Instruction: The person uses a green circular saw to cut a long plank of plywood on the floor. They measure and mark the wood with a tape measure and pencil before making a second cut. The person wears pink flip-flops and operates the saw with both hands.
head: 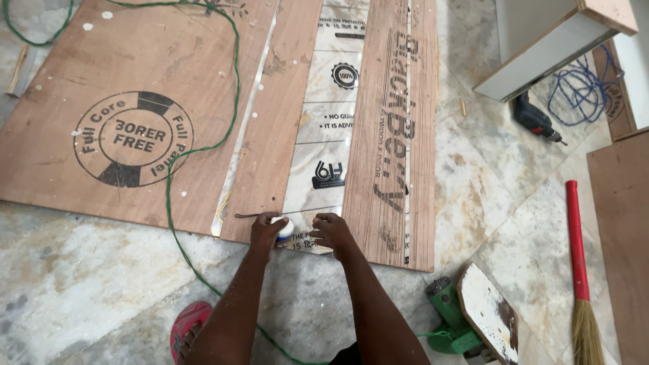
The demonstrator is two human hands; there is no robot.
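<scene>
Crouched at the near end of the laminate strip [324, 135] lying between two plywood boards: left hand [265, 228] closed around a small white object [284, 228], right hand [329, 230] pressed fingers-down just beside it, seemingly steadying the strip's edge.

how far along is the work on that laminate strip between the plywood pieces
Done: plywood strips and a large plywood sheet lie cut on the marble floor, with the film-covered laminate strip between them. In hand: at the strip's near end, the left hand holds a small white object, and the right hand presses on the strip. Left: the rest of the strip looks untouched, its film on.
</scene>
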